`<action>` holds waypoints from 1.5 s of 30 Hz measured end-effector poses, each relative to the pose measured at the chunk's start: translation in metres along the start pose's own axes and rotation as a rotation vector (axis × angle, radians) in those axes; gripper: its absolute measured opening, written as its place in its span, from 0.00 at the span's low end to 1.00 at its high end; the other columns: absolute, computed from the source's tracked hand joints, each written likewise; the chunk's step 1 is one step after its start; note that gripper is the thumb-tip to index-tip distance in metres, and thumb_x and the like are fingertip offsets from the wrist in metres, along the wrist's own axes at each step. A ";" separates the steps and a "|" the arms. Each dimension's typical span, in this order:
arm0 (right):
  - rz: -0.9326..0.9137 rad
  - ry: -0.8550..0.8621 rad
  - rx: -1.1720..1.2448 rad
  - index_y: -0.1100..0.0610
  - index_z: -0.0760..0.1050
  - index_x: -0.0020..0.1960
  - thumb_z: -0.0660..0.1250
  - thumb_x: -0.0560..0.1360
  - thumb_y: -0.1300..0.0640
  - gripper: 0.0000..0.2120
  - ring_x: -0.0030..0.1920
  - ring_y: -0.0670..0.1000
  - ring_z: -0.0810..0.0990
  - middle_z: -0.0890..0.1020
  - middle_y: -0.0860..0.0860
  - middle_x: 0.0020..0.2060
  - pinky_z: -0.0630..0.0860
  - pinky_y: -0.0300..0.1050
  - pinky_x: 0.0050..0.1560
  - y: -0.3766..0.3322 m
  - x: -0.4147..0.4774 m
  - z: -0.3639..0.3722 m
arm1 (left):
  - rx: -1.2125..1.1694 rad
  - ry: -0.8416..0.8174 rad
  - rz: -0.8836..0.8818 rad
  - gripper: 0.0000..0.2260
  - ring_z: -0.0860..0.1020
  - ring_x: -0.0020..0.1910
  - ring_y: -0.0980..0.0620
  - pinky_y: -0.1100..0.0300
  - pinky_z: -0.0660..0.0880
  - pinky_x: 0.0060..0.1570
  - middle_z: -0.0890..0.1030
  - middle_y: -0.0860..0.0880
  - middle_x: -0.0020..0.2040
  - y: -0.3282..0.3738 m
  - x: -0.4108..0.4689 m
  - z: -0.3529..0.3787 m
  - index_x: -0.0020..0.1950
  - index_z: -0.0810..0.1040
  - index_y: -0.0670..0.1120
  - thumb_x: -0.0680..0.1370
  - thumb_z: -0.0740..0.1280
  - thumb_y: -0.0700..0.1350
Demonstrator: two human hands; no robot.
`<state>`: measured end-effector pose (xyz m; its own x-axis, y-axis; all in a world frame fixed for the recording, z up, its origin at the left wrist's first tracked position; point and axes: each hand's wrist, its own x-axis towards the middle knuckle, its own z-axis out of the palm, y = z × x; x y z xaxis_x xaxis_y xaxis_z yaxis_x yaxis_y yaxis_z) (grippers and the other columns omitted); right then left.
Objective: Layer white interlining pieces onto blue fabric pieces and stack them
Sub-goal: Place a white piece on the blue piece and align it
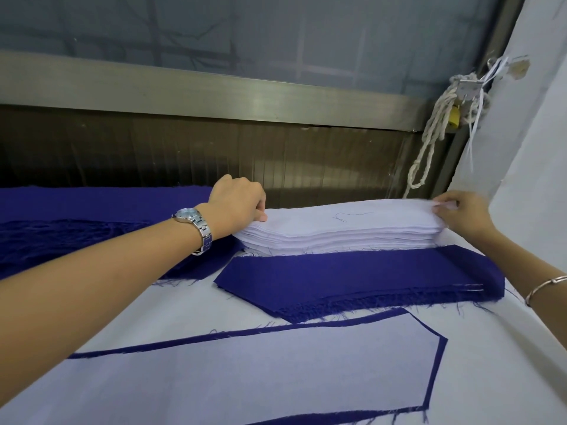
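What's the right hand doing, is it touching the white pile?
Touching. The head view shows the right hand pinching the top sheets at the right end of the white pile.

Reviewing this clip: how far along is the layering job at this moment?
Done: one layered piece lies nearest the camera, white interlining on blue. In hand: the left hand and right hand pinch the ends of the top sheet of the white interlining stack. Left: that thick stack and the blue stack in front of it look largely unworked.
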<state>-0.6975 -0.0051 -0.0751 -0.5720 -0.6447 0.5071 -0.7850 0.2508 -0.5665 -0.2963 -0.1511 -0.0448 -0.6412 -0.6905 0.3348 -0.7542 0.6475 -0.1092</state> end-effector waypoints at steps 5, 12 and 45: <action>0.009 -0.007 0.005 0.65 0.83 0.52 0.70 0.77 0.66 0.05 0.46 0.53 0.75 0.82 0.62 0.51 0.71 0.27 0.39 0.010 -0.002 -0.009 | 0.072 0.022 0.019 0.13 0.79 0.53 0.49 0.54 0.69 0.56 0.82 0.50 0.53 0.001 0.001 0.004 0.60 0.80 0.50 0.79 0.67 0.54; 0.041 -0.007 -0.008 0.65 0.84 0.53 0.72 0.76 0.64 0.07 0.42 0.58 0.75 0.83 0.60 0.47 0.72 0.34 0.33 0.019 -0.001 -0.014 | 0.095 0.032 0.073 0.17 0.75 0.62 0.47 0.52 0.67 0.60 0.79 0.49 0.63 0.002 0.004 0.008 0.68 0.75 0.51 0.80 0.68 0.51; 0.106 -0.397 0.437 0.58 0.84 0.43 0.72 0.74 0.54 0.07 0.35 0.51 0.75 0.78 0.53 0.34 0.77 0.31 0.35 -0.043 -0.055 -0.065 | -0.838 0.155 -0.211 0.10 0.74 0.24 0.62 0.71 0.69 0.27 0.79 0.55 0.25 -0.065 -0.148 -0.068 0.46 0.83 0.47 0.81 0.66 0.50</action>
<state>-0.6479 0.0670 -0.0366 -0.4432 -0.8739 0.1998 -0.5101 0.0625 -0.8579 -0.1430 -0.0690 -0.0239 -0.4274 -0.8103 0.4008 -0.4636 0.5771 0.6723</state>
